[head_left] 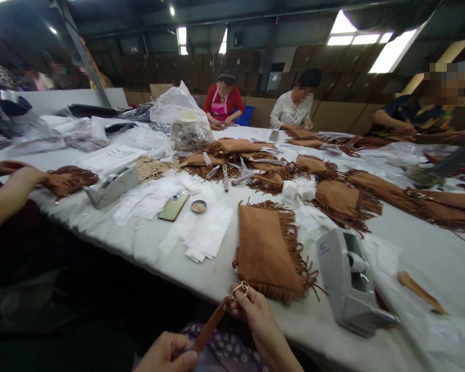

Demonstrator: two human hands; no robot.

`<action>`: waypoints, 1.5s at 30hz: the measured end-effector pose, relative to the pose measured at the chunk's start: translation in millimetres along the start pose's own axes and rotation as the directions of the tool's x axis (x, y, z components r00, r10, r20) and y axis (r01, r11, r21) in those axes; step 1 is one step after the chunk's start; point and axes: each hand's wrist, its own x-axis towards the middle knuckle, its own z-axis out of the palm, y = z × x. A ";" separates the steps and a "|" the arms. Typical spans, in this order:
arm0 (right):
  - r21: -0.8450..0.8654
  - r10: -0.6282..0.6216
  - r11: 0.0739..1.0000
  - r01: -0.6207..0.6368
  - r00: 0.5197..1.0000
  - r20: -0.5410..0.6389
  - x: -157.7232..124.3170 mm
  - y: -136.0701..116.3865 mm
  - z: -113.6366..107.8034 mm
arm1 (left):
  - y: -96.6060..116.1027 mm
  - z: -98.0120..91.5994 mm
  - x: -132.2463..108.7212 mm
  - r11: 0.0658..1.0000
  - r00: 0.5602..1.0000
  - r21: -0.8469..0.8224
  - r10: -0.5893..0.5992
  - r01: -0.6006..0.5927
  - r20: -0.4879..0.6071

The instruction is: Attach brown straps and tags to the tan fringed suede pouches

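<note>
My left hand [166, 354] is closed on the lower end of a brown leather strap [211, 325] at the bottom of the head view. My right hand [253, 315] pinches the strap's upper end, where a gold metal clasp [240, 289] sits. Just beyond the clasp lies a brown suede fringed bag [269, 253] on the white table [151, 243], its ring corner toward my fingers. A grey tape dispenser [346, 284] stands right of my right hand.
A phone [173, 206], a small round tin [198, 207] and white wrapping sheets [205, 235] lie left of the bag. More fringed bags [343, 199] cover the table's middle and right. A second tape dispenser [112, 187] is at left. Other people work around the table.
</note>
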 end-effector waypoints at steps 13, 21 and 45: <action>-0.144 0.043 0.989 -0.025 0.992 0.120 -2.2 15.3 -1.0 | 18.1 21.1 50.1 0.975 0.992 -0.189 0.102 -0.115 -0.080; -0.070 0.036 0.996 -0.049 0.982 -0.183 0.1 16.7 -0.1 | 6.7 20.2 55.8 0.968 0.997 -0.240 0.074 -0.080 -0.033; -0.189 0.111 0.972 -0.140 0.981 -0.157 -0.3 21.5 -16.6 | 18.2 39.5 80.7 0.945 0.939 -0.245 0.132 -0.216 -0.317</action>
